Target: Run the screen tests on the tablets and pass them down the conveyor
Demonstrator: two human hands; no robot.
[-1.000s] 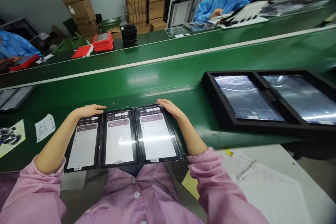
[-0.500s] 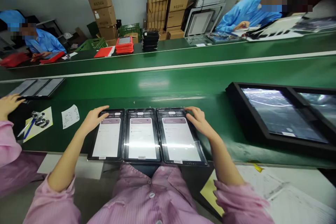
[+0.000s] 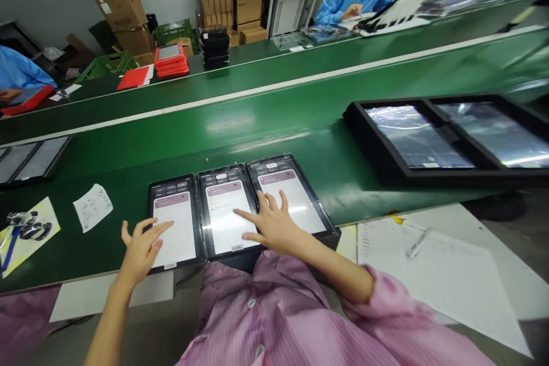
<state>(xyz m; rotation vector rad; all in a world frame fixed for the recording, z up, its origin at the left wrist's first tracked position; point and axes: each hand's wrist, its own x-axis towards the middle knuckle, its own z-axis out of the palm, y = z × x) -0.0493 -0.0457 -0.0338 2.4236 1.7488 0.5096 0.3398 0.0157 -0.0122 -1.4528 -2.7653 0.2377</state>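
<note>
Three tablets with lit screens lie side by side at the bench's near edge. Over the left tablet [image 3: 182,240] is my left hand [image 3: 141,249], fingers spread and its index fingertip at the screen. My right hand [image 3: 274,223] reaches across the right tablet [image 3: 295,189], fingers apart, its index finger pointing at the middle tablet [image 3: 221,223]. Whether the fingertips touch the glass or hover just above it, I cannot tell. Each screen shows a white page with a mauve banner under dark icons.
To the right stands a black tray [image 3: 386,168] holding tablets. A handwritten note [image 3: 93,207] and a yellow sheet [image 3: 47,217] with a blue pen lie left. Papers [image 3: 437,263] sit low right. Across the green bench are red cases [image 3: 170,63], a black stack [image 3: 214,48] and blue-clad people.
My left hand has come down from the left tablet's top edge onto its screen. My right hand has moved from the right tablet's upper edge toward the middle tablet. The view has turned right.
</note>
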